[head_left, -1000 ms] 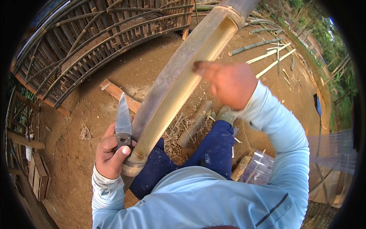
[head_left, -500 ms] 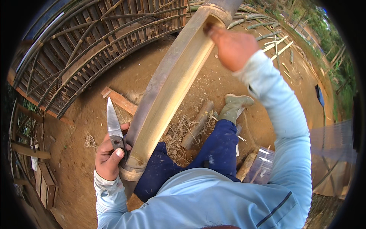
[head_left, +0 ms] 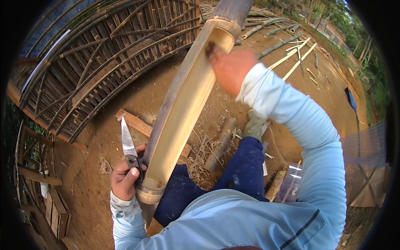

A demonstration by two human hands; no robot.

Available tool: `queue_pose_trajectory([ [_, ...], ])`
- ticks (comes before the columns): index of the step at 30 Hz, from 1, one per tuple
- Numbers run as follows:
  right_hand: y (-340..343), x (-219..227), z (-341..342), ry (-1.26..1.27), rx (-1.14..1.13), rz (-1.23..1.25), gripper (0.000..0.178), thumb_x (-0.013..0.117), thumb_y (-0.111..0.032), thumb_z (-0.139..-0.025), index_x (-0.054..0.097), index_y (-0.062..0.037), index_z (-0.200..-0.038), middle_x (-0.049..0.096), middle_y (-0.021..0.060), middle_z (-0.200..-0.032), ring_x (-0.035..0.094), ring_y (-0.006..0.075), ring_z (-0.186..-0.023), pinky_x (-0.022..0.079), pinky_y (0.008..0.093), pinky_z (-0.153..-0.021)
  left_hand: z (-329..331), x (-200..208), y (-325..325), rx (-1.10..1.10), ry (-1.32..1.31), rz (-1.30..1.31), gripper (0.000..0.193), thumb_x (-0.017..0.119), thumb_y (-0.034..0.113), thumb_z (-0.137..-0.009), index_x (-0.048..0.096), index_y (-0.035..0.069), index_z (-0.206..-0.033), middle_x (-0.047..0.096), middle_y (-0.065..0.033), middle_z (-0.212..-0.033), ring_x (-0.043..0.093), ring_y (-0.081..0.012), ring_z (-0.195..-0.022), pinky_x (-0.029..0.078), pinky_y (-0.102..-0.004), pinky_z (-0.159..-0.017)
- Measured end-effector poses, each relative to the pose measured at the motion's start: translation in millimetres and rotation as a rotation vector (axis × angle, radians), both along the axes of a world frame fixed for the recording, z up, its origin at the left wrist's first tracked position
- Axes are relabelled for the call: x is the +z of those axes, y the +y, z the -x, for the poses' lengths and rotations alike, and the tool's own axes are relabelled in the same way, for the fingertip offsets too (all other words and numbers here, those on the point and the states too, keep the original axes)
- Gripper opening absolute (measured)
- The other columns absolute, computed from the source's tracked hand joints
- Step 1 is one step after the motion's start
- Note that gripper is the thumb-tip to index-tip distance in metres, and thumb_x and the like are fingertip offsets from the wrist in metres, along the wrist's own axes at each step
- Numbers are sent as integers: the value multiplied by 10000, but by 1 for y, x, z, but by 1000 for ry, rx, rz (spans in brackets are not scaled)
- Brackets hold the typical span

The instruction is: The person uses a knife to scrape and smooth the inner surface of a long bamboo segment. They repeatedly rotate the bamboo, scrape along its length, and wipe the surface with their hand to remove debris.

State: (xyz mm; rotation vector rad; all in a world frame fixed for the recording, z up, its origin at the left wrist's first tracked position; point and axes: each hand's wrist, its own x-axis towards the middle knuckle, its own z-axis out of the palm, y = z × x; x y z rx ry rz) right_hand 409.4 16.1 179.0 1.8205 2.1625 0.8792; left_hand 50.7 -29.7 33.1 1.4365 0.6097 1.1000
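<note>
A thick bamboo pole (head_left: 178,100) slants from my lap up and away to the right, a long opening cut in its side showing the pale hollow. At its near end my left hand (head_left: 126,179) is closed on a knife (head_left: 129,146), its blade pointing away from me and its dark handle under my thumb. The fingers of that hand also rest against the bamboo's left side. My right hand (head_left: 233,71) reaches into the far part of the hollow. Motion smears its fingers; their tips look dark, and whether they hold anything is unclear.
A slatted bamboo structure (head_left: 112,62) stands at the far left. A reddish wood plank (head_left: 137,123), a short log (head_left: 221,143) and shavings (head_left: 200,162) lie on the dirt around my leg. Bamboo poles (head_left: 277,46) and pale strips (head_left: 300,62) lie at the far right.
My right hand has moved to the left and nearer along the hollow. The bamboo's far end has shifted left in the picture, while the knife and left hand sit slightly lower and further right.
</note>
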Motion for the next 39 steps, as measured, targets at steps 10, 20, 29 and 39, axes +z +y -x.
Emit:
queue_pose_trajectory([
  [10, 15, 3, -17, -101, 65, -180, 584, 497, -78, -880, 462, -32, -1461, 485, 130, -1509, 715, 286, -931, 598, 381, -725, 8, -4, 15, -98, -45, 39, 318, 673, 311, -931, 689, -7, -942, 534, -258, -1412, 538, -353, -1285, 386, -454, -1090],
  [20, 11, 15, 9, 37, -13, 32, 588, 503, -71, -883, 440, 16, -1462, 433, 190, -1533, 697, 312, -1041, 584, 431, -844, 18, -11, 24, -110, -73, 81, 296, 618, 265, -941, 666, -26, -962, 525, -271, -1419, 536, -352, -1282, 393, -448, -1087],
  [29, -18, 0, 24, 240, 407, 202, 383, 577, -64, -839, 650, 19, -1205, 614, 153, -1344, 704, 341, -1007, 592, 436, -811, 18, -12, 28, -86, -123, 73, 281, 601, 234, -953, 661, -39, -983, 560, -260, -1374, 578, -343, -1225, 428, -437, -1057],
  [39, -4, 12, -12, -77, 110, -173, 488, 520, -62, -905, 550, -62, -1392, 552, 54, -1449, 730, 255, -875, 598, 390, -691, 14, -9, 20, -6, -71, 84, 293, 600, 260, -961, 659, -26, -982, 585, -264, -1333, 586, -345, -1204, 429, -446, -1050],
])
